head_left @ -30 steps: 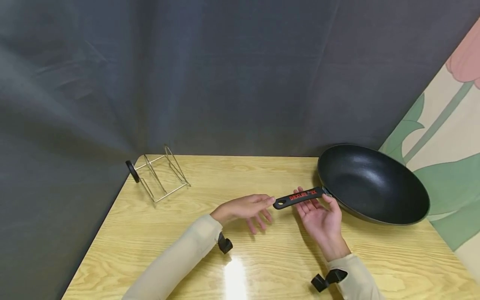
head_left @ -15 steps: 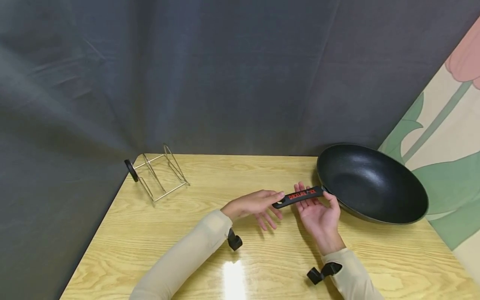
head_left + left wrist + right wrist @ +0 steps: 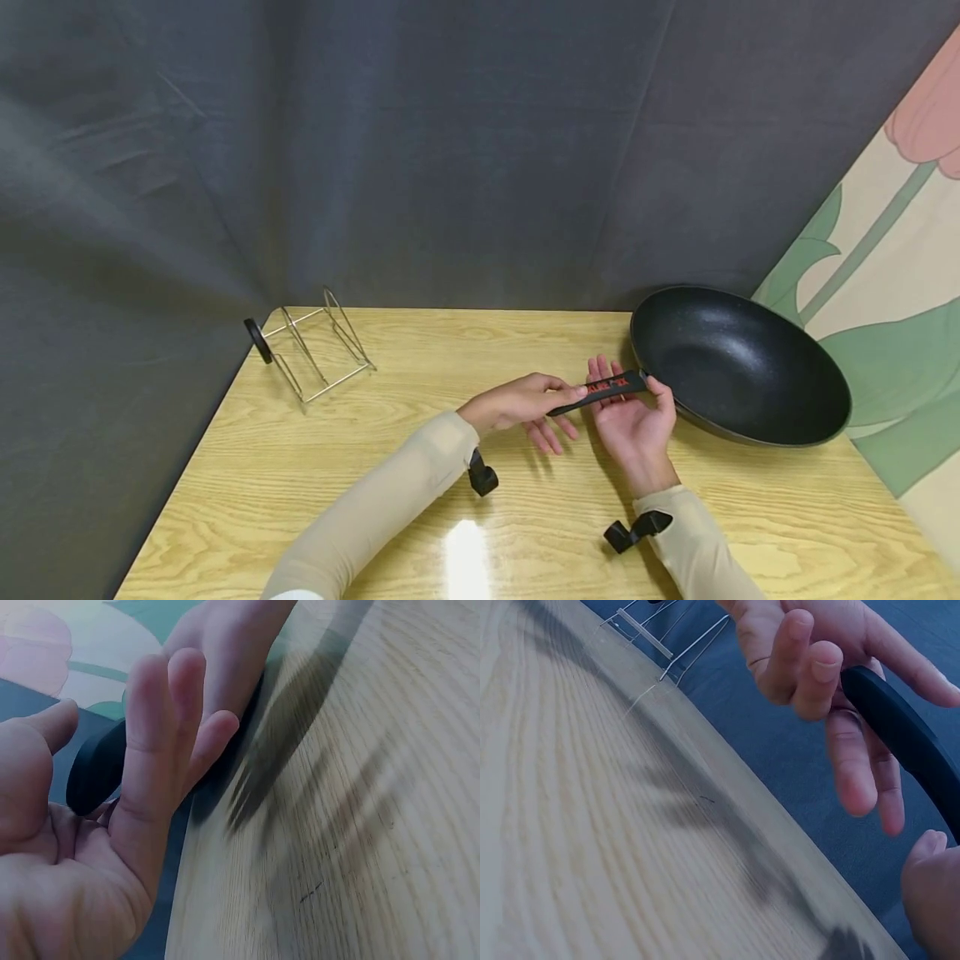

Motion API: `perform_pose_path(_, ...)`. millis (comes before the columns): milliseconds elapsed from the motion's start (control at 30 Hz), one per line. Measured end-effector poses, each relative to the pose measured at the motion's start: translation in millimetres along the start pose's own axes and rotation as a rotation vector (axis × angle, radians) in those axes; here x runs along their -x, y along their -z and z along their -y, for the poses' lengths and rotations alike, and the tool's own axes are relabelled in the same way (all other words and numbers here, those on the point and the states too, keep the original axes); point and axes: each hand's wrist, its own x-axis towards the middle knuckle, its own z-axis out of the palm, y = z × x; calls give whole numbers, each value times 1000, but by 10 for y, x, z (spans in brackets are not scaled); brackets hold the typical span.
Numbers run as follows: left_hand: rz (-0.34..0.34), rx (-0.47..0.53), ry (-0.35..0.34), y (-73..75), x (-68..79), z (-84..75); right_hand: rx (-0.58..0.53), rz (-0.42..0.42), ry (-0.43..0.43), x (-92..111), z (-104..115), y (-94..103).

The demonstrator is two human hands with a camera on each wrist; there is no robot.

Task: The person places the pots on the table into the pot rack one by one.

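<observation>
A black wok (image 3: 742, 367) sits at the right of the table, its handle (image 3: 611, 388) with red lettering pointing left. My left hand (image 3: 521, 404) reaches around the handle's free end, thumb over it in the head view and the other fingers spread loosely. In the left wrist view, the handle end (image 3: 97, 776) lies between thumb and straight fingers. My right hand (image 3: 637, 429) is palm up below the handle, fingers extended behind it and thumb at the joint with the wok. In the right wrist view, the left hand's fingers (image 3: 851, 761) hang beside the handle (image 3: 907, 731).
A wire rack (image 3: 318, 354) with a black round end piece (image 3: 257, 341) stands at the table's back left corner. Dark cloth (image 3: 465, 158) hangs behind the wooden table (image 3: 420, 508). A flower-patterned panel (image 3: 892, 350) borders the right side.
My left hand has moved right along the handle, and its thumb now covers some of the red lettering. The right hand has shifted slightly left. The wok stays in place.
</observation>
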Motion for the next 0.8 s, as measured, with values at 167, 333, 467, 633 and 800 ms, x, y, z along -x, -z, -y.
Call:
perform_pose_path(167, 4, 25, 4, -20, -64, -6, -22, 20, 1, -42, 7, 3)
perform_pose_path(333, 32, 41, -3, -55, -139, -27, -33, 50, 6, -76, 39, -27)
perform_pose_path(467, 30, 0, -1, -99, -164, -56, -51, 47, -1, -98, 61, -46)
perform_pose_path(633, 15, -30, 17, -125, -178, -103, -82, 35, -6, -136, 65, -54)
perform_pose_path(800, 34, -90, 37, -116, -226, -159, -108, 25, -1, -184, 78, -58)
